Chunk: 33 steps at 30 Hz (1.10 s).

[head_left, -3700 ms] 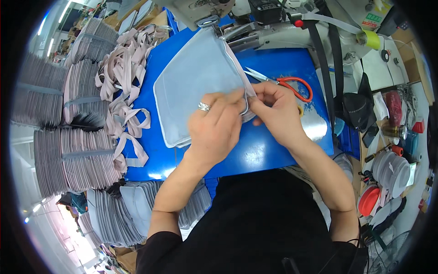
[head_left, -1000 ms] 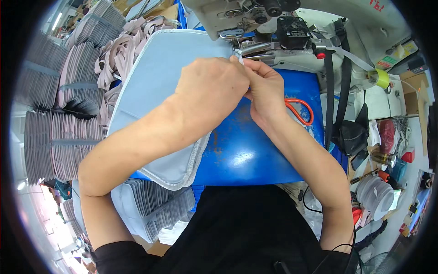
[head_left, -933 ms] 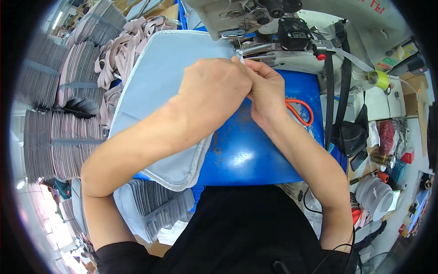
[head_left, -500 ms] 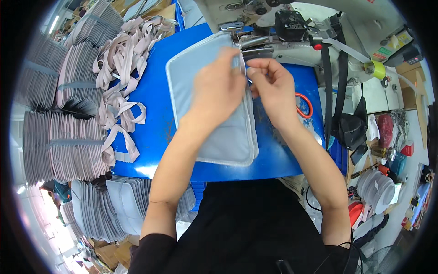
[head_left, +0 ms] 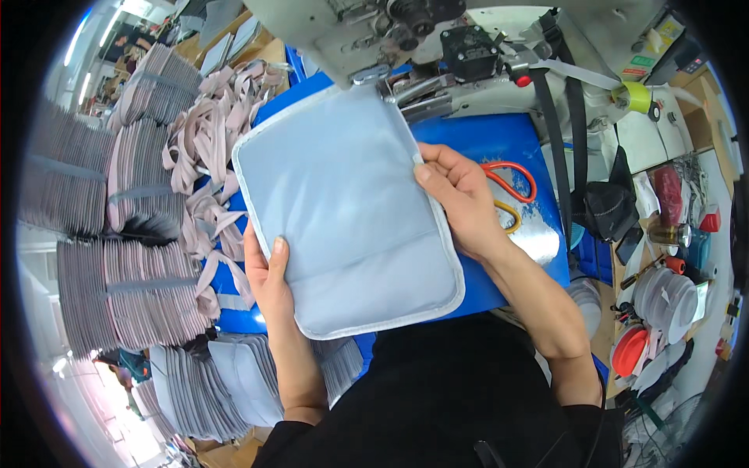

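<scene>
I hold a light grey-blue padded fabric panel point(head_left: 347, 218) with rounded corners and pale piped edges, lifted in front of the sewing machine head point(head_left: 398, 35). My left hand point(head_left: 271, 273) grips its left edge, thumb on top and fingers partly behind it. My right hand point(head_left: 456, 199) grips the right edge higher up, thumb pressing near the piping. Just right of that hand, red-handled scissors point(head_left: 527, 183) and a yellow handle point(head_left: 509, 220) lie on the blue tabletop point(head_left: 515, 265), partly hidden.
Bundled stacks of grey and pink pieces point(head_left: 140, 288) line the left, beside tangled pink strips point(head_left: 207, 148). More grey stacks point(head_left: 203, 386) are below the table. Black straps point(head_left: 577, 132) hang at the right, near a cluttered side shelf with spools point(head_left: 663, 296).
The panel is raised and turned face up, clear of the needle area. My hands have parted from beside the needle to grip opposite edges, the left one moving down and leftward.
</scene>
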### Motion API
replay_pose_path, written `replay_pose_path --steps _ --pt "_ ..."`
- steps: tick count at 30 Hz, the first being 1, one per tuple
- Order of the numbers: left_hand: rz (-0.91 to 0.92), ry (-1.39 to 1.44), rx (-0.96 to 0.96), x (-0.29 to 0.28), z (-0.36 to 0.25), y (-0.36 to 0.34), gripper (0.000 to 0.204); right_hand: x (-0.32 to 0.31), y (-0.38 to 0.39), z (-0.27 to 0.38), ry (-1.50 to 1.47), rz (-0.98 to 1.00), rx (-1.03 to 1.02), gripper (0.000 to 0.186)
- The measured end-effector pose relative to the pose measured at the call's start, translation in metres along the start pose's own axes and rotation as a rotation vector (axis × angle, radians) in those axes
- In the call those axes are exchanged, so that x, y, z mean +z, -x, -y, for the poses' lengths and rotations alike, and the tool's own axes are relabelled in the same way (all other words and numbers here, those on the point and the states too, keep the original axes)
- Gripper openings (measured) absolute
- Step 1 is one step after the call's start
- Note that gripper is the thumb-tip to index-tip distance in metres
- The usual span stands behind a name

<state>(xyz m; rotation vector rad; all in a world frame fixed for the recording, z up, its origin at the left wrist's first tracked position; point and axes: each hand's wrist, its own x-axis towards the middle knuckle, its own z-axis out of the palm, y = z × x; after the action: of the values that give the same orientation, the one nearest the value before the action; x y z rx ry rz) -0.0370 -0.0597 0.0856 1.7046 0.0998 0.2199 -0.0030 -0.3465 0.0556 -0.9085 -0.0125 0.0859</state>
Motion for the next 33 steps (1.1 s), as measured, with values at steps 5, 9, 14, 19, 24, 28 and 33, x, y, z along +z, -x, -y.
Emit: replay_pose_path --steps 5,9,14,19,24,28,33 --pt "0.046 0.022 0.024 0.002 -0.002 -0.022 0.059 0.007 -0.019 -0.001 -0.092 -0.005 0.023 0.033" --pt "0.071 0.057 0.005 0.007 0.003 -0.034 0.057 0.005 -0.024 0.002 -0.073 -0.043 0.032 0.031" --pt "0.078 0.072 -0.023 0.005 0.017 -0.04 0.056 -0.01 -0.012 0.013 0.171 -0.061 0.059 0.022" --pt "0.119 0.099 -0.037 0.001 0.022 -0.041 0.06 -0.038 -0.025 0.044 0.352 -0.349 -0.459 0.019" --pt "0.162 0.11 -0.059 0.0 0.031 -0.05 0.058 -0.062 -0.051 0.063 0.211 -0.33 -0.543 0.023" --pt "0.165 0.144 -0.102 -0.004 0.035 -0.051 0.056 -0.018 -0.018 0.039 0.314 -0.416 -0.295 0.022" --pt "0.098 0.162 -0.159 0.003 0.015 -0.036 0.057 0.006 0.017 0.013 0.511 -0.106 -0.161 0.033"
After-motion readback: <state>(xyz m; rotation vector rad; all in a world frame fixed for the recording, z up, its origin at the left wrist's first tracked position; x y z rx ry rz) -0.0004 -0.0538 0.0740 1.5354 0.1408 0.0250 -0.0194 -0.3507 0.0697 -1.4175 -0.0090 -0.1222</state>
